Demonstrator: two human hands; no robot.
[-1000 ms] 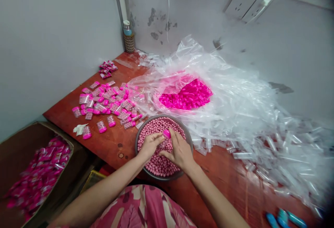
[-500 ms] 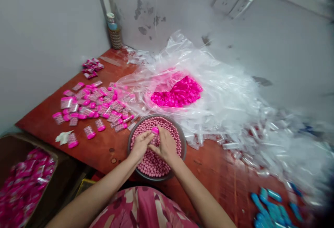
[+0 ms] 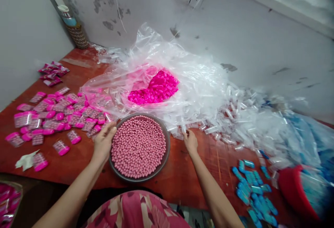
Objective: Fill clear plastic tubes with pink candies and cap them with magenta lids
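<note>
A dark round bowl (image 3: 168, 141) full of small pink beads (image 3: 138, 146) stands on the table in front of me. My left hand (image 3: 103, 142) is at the bowl's left rim, fingers slightly apart, with nothing visible in them. Just beyond it lies a pile of small clear containers (image 3: 64, 106) with pink caps and beads inside. To the right of the bowl, my right hand (image 3: 191, 141) pinches a small empty clear container (image 3: 183, 125) at the edge of the clear plastic heap. Loose bright pink caps (image 3: 156, 88) fill an open plastic bag (image 3: 190, 68) behind the bowl.
Empty clear containers (image 3: 235, 116) spread along the wall. Blue pieces (image 3: 253, 186) lie at the right, beside a red tub (image 3: 292, 189). A bottle (image 3: 69, 17) in a woven holder stands in the back corner. Pink packets sit in a box (image 3: 19, 186) at lower left.
My hands, together over the beads around a pink-capped container, have parted: left to the bowl's left rim, right to the clear containers. The view has swung right.
</note>
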